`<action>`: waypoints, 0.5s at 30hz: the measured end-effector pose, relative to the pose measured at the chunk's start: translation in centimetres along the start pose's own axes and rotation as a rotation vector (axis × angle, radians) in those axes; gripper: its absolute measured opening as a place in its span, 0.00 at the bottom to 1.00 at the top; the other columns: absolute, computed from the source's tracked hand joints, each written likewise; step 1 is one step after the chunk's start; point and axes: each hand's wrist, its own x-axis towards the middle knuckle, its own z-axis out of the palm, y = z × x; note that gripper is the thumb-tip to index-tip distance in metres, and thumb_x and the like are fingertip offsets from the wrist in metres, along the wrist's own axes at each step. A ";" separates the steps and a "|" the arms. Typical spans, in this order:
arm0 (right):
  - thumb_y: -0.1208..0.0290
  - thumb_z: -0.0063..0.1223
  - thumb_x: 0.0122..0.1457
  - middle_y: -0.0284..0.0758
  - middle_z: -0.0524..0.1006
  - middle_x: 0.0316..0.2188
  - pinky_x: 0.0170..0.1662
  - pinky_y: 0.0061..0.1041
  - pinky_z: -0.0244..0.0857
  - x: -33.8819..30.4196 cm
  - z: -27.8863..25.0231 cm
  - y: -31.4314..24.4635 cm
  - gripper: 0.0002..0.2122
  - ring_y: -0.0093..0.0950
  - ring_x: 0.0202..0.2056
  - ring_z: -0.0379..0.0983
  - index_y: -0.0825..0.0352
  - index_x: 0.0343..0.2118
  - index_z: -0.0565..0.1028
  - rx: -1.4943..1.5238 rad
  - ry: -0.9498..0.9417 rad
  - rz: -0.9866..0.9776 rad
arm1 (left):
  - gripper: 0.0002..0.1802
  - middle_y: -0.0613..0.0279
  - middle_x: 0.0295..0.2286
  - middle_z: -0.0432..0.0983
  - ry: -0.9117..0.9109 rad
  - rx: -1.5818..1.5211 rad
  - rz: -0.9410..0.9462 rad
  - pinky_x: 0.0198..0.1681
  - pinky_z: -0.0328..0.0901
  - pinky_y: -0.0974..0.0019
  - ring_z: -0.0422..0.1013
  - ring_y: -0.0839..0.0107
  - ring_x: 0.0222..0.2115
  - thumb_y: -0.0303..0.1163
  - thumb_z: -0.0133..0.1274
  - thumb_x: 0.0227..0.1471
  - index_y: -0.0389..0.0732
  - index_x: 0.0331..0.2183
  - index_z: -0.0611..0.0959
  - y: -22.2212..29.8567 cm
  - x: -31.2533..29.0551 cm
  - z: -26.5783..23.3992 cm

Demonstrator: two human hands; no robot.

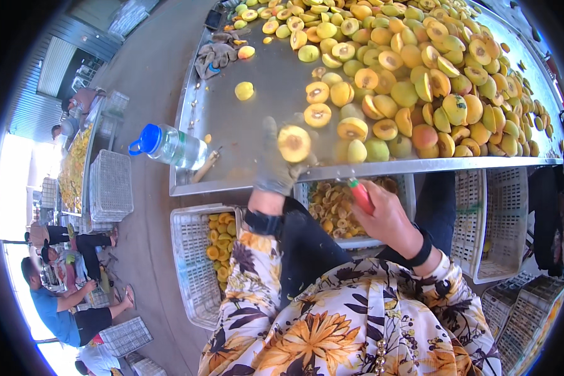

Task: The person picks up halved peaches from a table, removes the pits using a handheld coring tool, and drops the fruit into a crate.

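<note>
My left hand [274,175], in a grey glove, holds a halved yellow peach [294,143] over the near edge of the metal table [232,128]. Its cut face, brown in the middle, is turned up. In my bare right hand [390,216] is a red-handled tool [361,197] with a green band; its short metal tip points at the table edge, and its exact shape is too small to tell. The tip is apart from the peach. A big heap of halved peaches [404,94] covers the table's middle and right.
A blue-capped water bottle [180,148] and a wooden-handled tool [208,164] lie at the table's left edge, with grey gloves [216,57] farther back. Below stand a crate of peach pieces [197,301] and a crate of scraps [409,197]. Several people sit at far left.
</note>
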 end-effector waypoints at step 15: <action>0.75 0.49 0.49 0.54 0.70 0.19 0.27 0.40 0.62 -2.1 0.8 0.0 0.10 0.53 0.27 0.68 0.71 0.34 0.63 -0.002 -0.122 0.264 | 0.32 0.56 0.25 0.74 0.031 0.053 0.036 0.27 0.68 0.70 0.72 0.69 0.24 0.59 0.42 0.49 0.35 0.35 0.75 -8.3 -3.5 3.6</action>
